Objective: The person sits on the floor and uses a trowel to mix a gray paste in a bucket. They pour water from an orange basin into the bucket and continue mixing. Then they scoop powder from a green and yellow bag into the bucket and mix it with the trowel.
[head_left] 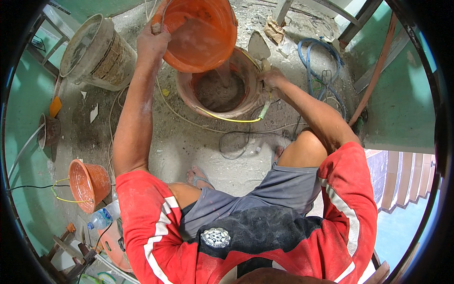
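My left hand [153, 45] is closed on the upper rim of an orange bucket [226, 21], near its handle. This bucket is tilted, and cloudy water runs from its lower lip into a second bucket [186, 92] on the floor. Inside the second bucket lies wet grey-brown mix [218, 94]. A yellow handle with a green grip [264, 110] hangs along its near side. At its right rim my right hand [273, 78] is closed round a trowel, whose blade [258, 46] points away from me; the fingers are partly hidden.
A large dirty white bucket [106, 61] stands at the left. Nearer are a small orange bucket [92, 182] and a plastic bottle [101, 217]. Coiled blue hose [309, 61] lies at the right. Cables [198, 125] cross the dusty floor near my feet. Crumpled brown paper [275, 31] lies beyond.
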The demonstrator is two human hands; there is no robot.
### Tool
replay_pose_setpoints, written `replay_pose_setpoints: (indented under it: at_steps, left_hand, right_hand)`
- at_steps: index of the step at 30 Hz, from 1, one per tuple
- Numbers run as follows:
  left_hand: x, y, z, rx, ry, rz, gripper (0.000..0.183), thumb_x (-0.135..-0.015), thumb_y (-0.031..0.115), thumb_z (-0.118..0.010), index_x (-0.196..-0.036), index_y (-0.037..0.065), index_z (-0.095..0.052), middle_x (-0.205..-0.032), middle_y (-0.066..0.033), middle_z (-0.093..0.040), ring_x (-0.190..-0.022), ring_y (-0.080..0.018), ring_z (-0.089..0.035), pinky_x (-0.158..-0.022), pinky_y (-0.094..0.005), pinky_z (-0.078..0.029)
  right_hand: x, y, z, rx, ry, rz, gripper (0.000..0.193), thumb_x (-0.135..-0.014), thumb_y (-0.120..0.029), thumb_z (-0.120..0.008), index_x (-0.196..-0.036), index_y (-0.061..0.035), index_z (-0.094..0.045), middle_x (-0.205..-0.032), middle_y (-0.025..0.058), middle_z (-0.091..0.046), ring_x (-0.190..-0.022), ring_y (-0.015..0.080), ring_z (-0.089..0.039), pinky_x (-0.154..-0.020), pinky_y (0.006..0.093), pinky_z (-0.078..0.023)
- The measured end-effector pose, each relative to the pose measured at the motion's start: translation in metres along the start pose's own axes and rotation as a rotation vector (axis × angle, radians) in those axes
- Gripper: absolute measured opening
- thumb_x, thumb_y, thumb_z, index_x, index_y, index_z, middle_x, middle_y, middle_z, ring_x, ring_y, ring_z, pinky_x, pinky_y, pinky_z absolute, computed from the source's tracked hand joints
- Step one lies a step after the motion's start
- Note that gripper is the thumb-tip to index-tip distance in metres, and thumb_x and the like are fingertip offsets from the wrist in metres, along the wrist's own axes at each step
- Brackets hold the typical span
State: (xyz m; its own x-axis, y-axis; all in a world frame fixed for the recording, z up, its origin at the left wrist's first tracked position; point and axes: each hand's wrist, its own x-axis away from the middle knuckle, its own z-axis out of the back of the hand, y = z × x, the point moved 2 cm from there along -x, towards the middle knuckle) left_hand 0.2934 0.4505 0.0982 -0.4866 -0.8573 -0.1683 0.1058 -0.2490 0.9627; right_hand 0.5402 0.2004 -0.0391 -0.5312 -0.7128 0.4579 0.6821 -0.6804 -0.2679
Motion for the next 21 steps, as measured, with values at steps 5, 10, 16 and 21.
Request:
replay_pose_setpoints:
  at_steps: [5, 10, 16, 21]
  left_hand:
    - [-0.004, -0.007, 0.002, 0.034, -0.013, -0.002, 0.056, -0.072, -0.003, -0.059, -0.127, -0.005, -0.051, -0.105, -0.0134, -0.064, -0.089, -0.0229, -0.064, -0.081, -0.0334, -0.051]
    - [-0.007, -0.006, -0.004, 0.049, -0.039, -0.028, 0.057, -0.072, -0.001, -0.059, -0.128, -0.006, -0.049, -0.107, -0.0147, -0.063, -0.091, -0.0232, -0.064, -0.082, -0.0337, -0.051]
    - [0.002, 0.005, 0.001, 0.022, -0.032, -0.015, 0.059, -0.073, 0.000, -0.059, -0.130, -0.006, -0.047, -0.108, -0.0160, -0.063, -0.093, -0.0240, -0.064, -0.083, -0.0341, -0.051]
    - [-0.009, -0.007, -0.008, 0.148, 0.008, -0.047, 0.049, -0.071, -0.002, -0.060, -0.120, -0.003, -0.060, -0.098, -0.0083, -0.066, -0.085, -0.0177, -0.062, -0.079, -0.0303, -0.050]
  right_hand:
    - [-0.016, 0.013, -0.015, 0.050, 0.031, 0.088, 0.031, -0.090, -0.026, -0.052, -0.111, -0.0130, -0.071, -0.118, 0.0033, -0.068, -0.111, 0.0198, -0.062, -0.096, 0.0320, -0.044]
    - [-0.058, 0.062, -0.046, -0.303, -0.005, -0.114, 0.032, -0.090, -0.027, -0.051, -0.112, -0.0156, -0.071, -0.119, 0.0051, -0.067, -0.111, 0.0207, -0.062, -0.096, 0.0318, -0.044]
    - [-0.017, 0.017, -0.014, 0.018, -0.019, 0.094, 0.034, -0.091, -0.030, -0.049, -0.114, -0.0159, -0.070, -0.118, 0.0068, -0.068, -0.108, 0.0230, -0.063, -0.095, 0.0330, -0.045]
    - [-0.028, 0.040, -0.020, -0.209, 0.066, -0.122, 0.037, -0.086, -0.034, -0.060, -0.110, -0.0080, -0.070, -0.103, 0.0140, -0.070, -0.093, 0.0253, -0.067, -0.085, 0.0360, -0.050]
